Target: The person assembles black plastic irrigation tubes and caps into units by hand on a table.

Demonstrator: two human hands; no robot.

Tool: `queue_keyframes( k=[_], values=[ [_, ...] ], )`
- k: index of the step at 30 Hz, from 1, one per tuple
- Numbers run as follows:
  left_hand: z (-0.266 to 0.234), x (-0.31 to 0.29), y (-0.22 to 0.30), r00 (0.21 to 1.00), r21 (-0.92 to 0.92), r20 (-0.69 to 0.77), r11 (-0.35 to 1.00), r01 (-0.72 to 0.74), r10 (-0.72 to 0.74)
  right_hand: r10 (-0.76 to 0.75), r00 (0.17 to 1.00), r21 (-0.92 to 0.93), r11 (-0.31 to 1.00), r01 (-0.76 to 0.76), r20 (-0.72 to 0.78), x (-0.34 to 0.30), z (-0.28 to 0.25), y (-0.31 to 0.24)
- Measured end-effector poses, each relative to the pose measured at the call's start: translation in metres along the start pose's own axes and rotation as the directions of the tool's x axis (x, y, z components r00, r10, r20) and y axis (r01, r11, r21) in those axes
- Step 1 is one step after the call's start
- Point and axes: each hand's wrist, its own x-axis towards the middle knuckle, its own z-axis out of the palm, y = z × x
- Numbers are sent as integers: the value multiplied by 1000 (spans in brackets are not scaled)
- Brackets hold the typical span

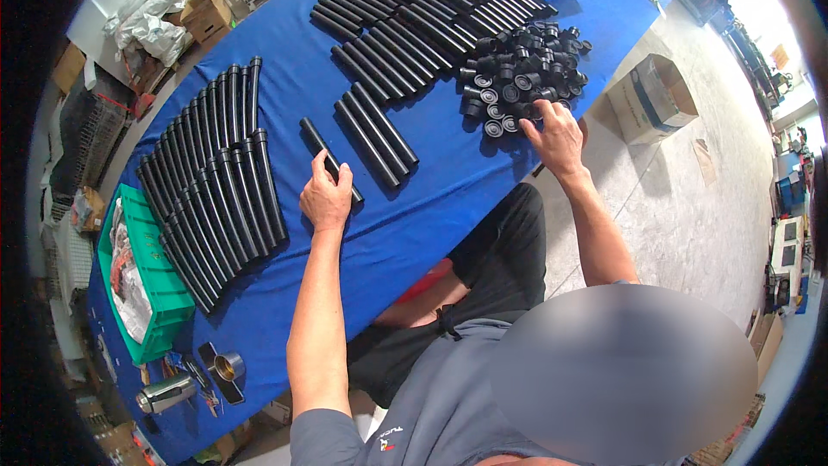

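Judged from the layout, the work appears to be partly complete. A batch of long black tubes with a collar at one end (216,185) lies in neat rows at the left of the frame on the blue worktop (405,233), and these look like finished pieces. A larger stock of plain black tubes (414,26) remains in rows at the upper centre, and a pile of small black caps (517,78) sits at the upper right, so much appears left to do. The left hand (326,198) is closed around the near end of a single black tube (326,155) that lies at a slant on the worktop, just left of three more loose tubes (375,131). The right hand (556,134) rests at the near edge of the cap pile with fingers partly curled, touching the caps; whether it has actually pinched one cannot be determined from this distance. A green crate (142,280) stands at the lower left.
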Motion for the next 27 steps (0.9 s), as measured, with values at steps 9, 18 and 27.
queue_keyframes(
  k=[9, 18, 27],
  values=[
    [2, -1, 0, 1000, 10, -6, 1000, 1, -1, 26, 1000, 48, 998, -26, -3, 2, 8, -2],
    [6, 1, -5, 998, -12, -56, 999, -43, 42, 33, 991, 150, 989, -13, -132, 6, -1, -11],
    [4, -1, -2, 999, -18, -30, 999, -36, 36, -448, 872, 222, 887, 405, 198, 7, 36, -97]
  ],
)
